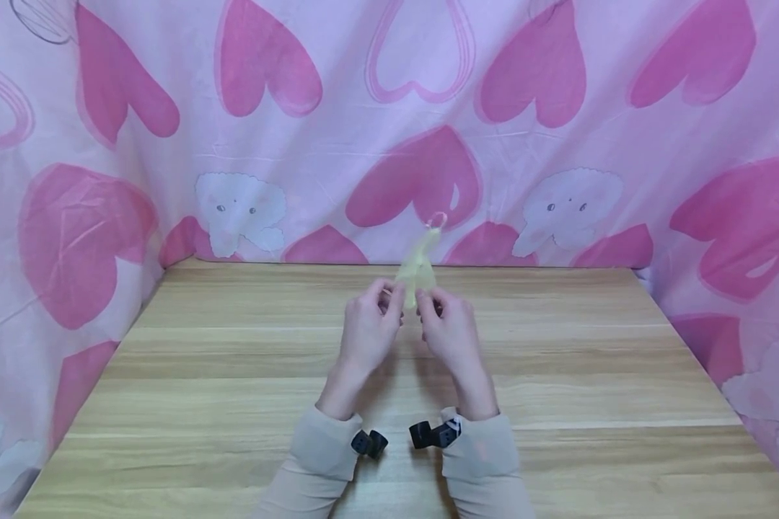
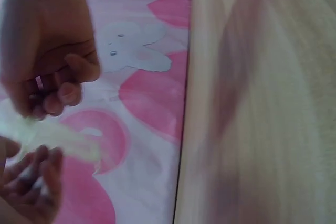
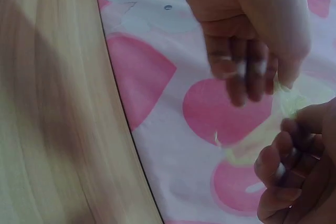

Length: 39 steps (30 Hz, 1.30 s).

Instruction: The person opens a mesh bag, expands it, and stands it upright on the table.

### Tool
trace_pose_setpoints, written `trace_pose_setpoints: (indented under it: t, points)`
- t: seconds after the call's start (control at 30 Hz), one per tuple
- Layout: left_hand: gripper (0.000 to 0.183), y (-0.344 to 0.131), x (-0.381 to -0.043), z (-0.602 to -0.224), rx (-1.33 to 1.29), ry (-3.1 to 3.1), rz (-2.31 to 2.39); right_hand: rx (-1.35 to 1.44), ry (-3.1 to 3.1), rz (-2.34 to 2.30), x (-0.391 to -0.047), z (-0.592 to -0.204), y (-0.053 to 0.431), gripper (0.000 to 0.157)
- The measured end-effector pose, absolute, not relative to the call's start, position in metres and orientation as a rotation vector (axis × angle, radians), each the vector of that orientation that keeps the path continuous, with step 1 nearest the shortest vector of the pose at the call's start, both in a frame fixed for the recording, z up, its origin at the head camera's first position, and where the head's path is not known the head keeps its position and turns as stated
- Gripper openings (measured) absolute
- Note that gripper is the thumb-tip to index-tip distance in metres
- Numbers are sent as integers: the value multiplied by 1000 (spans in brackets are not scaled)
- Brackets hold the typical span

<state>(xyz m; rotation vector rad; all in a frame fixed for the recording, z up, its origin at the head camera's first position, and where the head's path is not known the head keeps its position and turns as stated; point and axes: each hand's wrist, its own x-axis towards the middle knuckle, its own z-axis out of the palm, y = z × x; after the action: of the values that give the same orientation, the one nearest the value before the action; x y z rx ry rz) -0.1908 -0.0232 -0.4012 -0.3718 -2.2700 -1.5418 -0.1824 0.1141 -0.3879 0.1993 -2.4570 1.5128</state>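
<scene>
A sheer, pale yellow piece of cloth [image 1: 420,263], which looks like a small drawstring bag, is held up between the two hands above the far part of the table. At its top a thin, light loop [image 1: 437,218] sticks up. My left hand [image 1: 370,328] pinches one side between thumb and fingers, while the right hand [image 1: 451,324] pinches the other side. In the right wrist view the remaining fingers of the left hand [image 3: 252,35] hang bent beside the cloth [image 3: 247,148]. Seen from the left wrist, a lower end of the cloth [image 2: 79,145] shows below the right hand [image 2: 50,56].
A wood-grain table [image 1: 234,404] lies under the forearms. Behind it and at both sides hangs a pink curtain [image 1: 337,137] with hearts and white animal figures. Each wrist carries a small black camera, the left camera [image 1: 368,443] and right camera [image 1: 433,435] near each other.
</scene>
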Motion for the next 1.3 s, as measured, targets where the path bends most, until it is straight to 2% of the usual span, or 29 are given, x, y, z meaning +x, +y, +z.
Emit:
trace_pose_setpoints:
  t: [0.17,0.33,0.47,0.63,0.8,1.0,1.17,1.3]
  points:
    - [37,-27,-190,-397,-436,-2421,-1791,242,-2480,1555,-185,-388,119,26]
    - [21,-26,-189,-397,-415,-2393,-1904,338,-2552,1578,-183,-387,121,20]
    - [16,-24,-186,-404,-377,-2374,-1717,339,-2585,1573,-179,-392,120,22]
    - [29,-23,-184,-409,-303,-2351,-1408,306,-2538,1508,-176,-397,116,29]
    - [37,-30,-187,-409,-251,-2345,-1231,400,-2483,1412,-176,-398,112,29]
    - [38,-41,-189,-403,-311,-2383,-1518,446,-2499,1402,-178,-396,113,17]
    - [48,-41,-187,-399,-408,-2566,-1648,410,-2525,1445,-179,-395,118,16]
    - [42,-41,-187,-394,-536,-2607,-1796,397,-2506,1445,-181,-393,121,16]
